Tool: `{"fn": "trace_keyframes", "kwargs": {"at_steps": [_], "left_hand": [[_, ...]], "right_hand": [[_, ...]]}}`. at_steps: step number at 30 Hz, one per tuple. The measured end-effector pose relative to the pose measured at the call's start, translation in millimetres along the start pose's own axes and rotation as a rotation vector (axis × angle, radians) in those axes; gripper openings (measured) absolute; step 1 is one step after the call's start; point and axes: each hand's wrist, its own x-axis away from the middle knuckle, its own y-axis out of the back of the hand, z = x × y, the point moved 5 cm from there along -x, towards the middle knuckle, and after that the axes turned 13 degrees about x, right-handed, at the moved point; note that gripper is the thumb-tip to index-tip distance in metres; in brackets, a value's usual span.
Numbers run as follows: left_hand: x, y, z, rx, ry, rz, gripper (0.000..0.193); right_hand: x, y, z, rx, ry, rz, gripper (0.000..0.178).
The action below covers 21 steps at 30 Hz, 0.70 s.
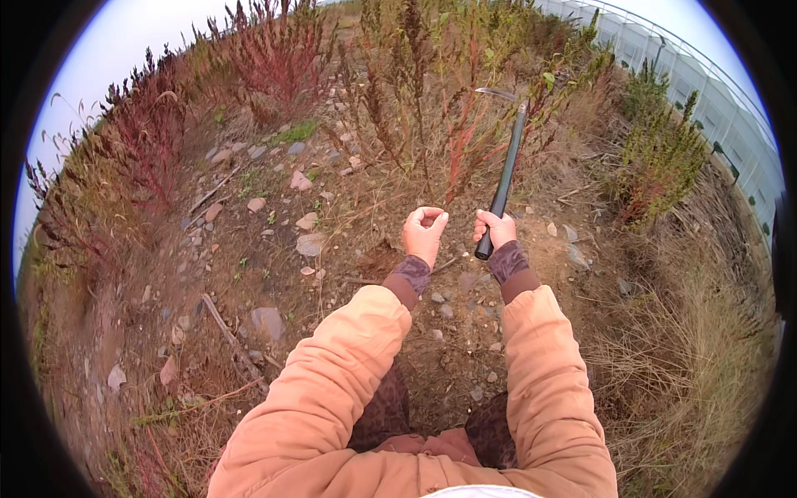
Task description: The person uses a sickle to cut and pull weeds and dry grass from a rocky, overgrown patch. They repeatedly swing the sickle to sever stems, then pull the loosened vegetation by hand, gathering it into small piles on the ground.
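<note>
My right hand (496,228) is wrapped round the lower end of a sickle's dark handle. The sickle (510,158) slants up and away from me, and its thin curved blade points left in front of the tall weeds. Just left of that handle is my left hand (424,235), loosely curled with the thumb close to the fingertips; nothing shows in it. The hands are apart from each other, both over the stony ground. Ahead of them stand reddish-brown weed stalks (452,141), with the blade at their right side.
Stones (310,244) are strewn over the bare soil, mostly to the left. A dry stick (232,336) lies at the lower left. Red weeds (149,137) grow at the far left, a green bush (662,153) at the right, dry grass (689,365) below it. A pale greenhouse (706,91) stands behind.
</note>
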Motion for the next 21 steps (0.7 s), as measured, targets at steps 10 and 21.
{"fn": "trace_keyframes", "kwargs": {"at_steps": [10, 21], "left_hand": [[24.8, -34.5, -77.5, -0.546, -0.586, 0.227, 0.032], [-8.1, -100.3, -106.5, -1.794, -1.061, 0.696, 0.065]], "right_hand": [[23.4, -10.6, -15.6, 0.902, 0.252, -0.122, 0.023], [85.8, -55.8, -79.2, 1.217, 0.232, -0.14, 0.035]]}}
